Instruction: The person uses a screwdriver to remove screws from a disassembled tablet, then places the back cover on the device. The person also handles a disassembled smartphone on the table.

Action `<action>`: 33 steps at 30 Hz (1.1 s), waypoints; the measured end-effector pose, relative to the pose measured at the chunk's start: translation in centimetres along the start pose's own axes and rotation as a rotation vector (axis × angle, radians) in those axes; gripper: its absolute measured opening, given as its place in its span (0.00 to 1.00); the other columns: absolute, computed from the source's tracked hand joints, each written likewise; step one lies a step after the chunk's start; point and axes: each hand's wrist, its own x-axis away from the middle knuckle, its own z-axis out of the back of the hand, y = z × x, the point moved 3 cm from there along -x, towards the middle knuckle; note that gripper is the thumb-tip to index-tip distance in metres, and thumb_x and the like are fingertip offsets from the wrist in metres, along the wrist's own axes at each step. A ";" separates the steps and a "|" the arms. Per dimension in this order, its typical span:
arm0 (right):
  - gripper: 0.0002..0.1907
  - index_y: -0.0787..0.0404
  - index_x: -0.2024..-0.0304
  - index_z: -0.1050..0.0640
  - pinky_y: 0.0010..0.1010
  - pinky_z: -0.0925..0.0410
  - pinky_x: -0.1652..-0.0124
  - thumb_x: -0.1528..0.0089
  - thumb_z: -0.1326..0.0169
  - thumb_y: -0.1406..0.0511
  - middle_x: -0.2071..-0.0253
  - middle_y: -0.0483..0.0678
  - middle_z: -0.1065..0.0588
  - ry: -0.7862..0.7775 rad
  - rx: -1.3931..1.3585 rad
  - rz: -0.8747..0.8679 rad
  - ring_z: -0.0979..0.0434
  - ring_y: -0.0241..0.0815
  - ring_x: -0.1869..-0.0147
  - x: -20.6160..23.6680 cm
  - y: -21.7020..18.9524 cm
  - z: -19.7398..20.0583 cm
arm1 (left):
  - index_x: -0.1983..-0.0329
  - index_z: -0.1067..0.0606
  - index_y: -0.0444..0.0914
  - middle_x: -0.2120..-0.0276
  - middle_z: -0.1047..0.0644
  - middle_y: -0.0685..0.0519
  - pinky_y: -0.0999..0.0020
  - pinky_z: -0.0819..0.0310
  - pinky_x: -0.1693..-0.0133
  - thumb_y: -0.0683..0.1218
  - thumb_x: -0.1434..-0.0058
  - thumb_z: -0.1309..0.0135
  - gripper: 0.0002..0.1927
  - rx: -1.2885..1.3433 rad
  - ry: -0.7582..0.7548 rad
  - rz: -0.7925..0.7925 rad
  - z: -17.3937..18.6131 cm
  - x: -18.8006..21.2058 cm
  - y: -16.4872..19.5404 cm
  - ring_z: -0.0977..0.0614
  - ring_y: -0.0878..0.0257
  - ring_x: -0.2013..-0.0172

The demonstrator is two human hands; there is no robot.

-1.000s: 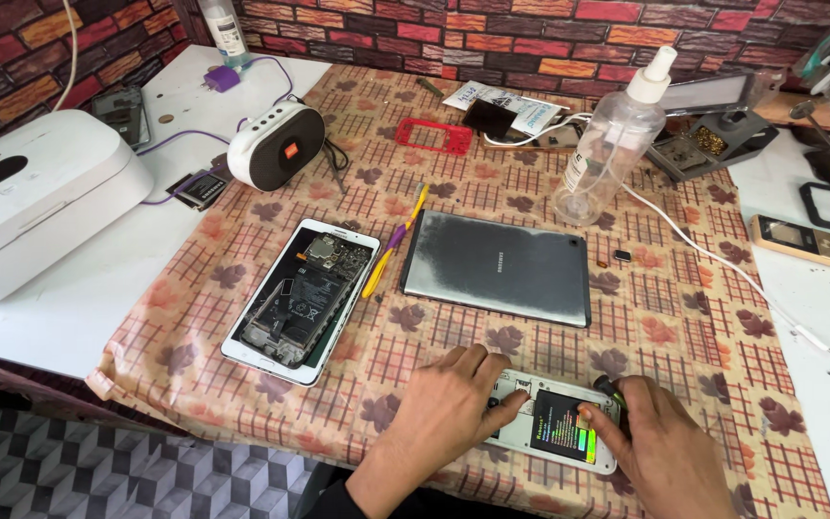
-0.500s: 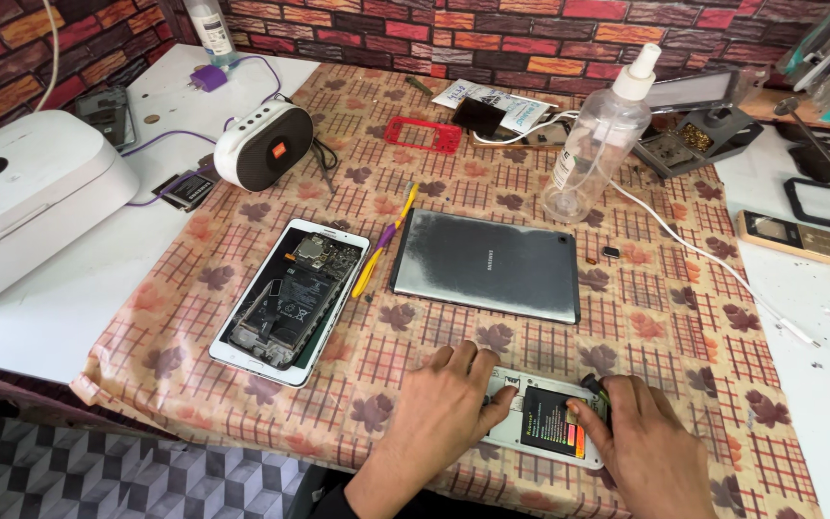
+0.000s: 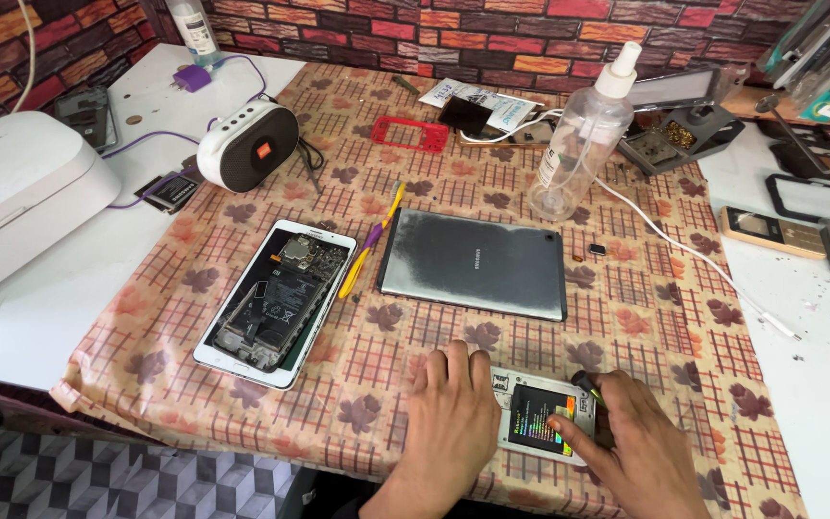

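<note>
Down at the near edge of the counter (image 3: 79,317), both hands are working on a small opened phone (image 3: 545,428) that is lying back-up on the leaf-patterned cloth (image 3: 646,317), its dark battery showing inside a pale frame. The left hand (image 3: 453,423) is lying flat on the cloth with its fingers spread and loose, gripping nothing, the fingertips just touching the phone's left edge. The right hand (image 3: 641,447) is coming in from the phone's right side; its forefinger is pressing down on the battery, while the other fingers are curling at the phone's right edge beside a small dark piece whose nature I cannot tell, so this grip is neither wide apart nor clamped around the phone, only pressing on it. The phone is sitting between the two hands, touching both. Just beyond it a grey tablet (image 3: 473,261) is lying face down, and to the left of that an opened white tablet (image 3: 276,300) is showing its inner parts. Between the two tablets a yellow tool and a purple tool (image 3: 370,245) are lying side by side. Farther back a clear spray bottle (image 3: 583,139) is standing upright, with a white speaker (image 3: 247,146) and a red phone frame (image 3: 409,133) well apart from the hands.
</note>
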 end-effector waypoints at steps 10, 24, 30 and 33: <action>0.34 0.61 0.44 0.30 0.42 0.26 0.55 0.44 0.42 0.48 0.52 0.51 0.26 -0.125 0.043 -0.010 0.23 0.51 0.47 -0.4 -0.5 -0.2 | 0.53 0.26 0.36 0.57 0.27 0.47 0.45 0.39 0.49 0.44 0.42 0.46 0.14 0.039 -0.115 -0.247 -0.5 -1.5 1.3 0.27 0.49 0.51; 0.40 0.63 0.47 0.26 0.45 0.27 0.56 0.54 0.32 0.47 0.55 0.54 0.26 -0.043 -0.086 0.054 0.21 0.55 0.52 0.0 -0.6 0.6 | 0.47 0.24 0.39 0.54 0.24 0.46 0.52 0.36 0.45 0.50 0.38 0.41 0.18 0.466 -0.458 -0.164 -0.2 -2.8 0.3 0.27 0.49 0.48; 0.42 0.62 0.45 0.27 0.44 0.26 0.55 0.53 0.30 0.46 0.54 0.54 0.26 -0.087 -0.198 -0.040 0.20 0.54 0.52 0.3 -0.4 0.5 | 0.50 0.26 0.36 0.55 0.26 0.44 0.50 0.39 0.48 0.48 0.41 0.39 0.18 0.452 -0.312 -0.233 0.8 -2.5 1.0 0.28 0.46 0.51; 0.41 0.61 0.47 0.28 0.43 0.26 0.55 0.53 0.28 0.47 0.56 0.53 0.25 -0.130 -0.197 -0.104 0.19 0.51 0.52 0.4 -0.7 0.2 | 0.52 0.26 0.37 0.57 0.26 0.45 0.50 0.41 0.48 0.46 0.42 0.40 0.16 0.480 -0.347 -0.211 0.9 -2.7 1.0 0.29 0.47 0.52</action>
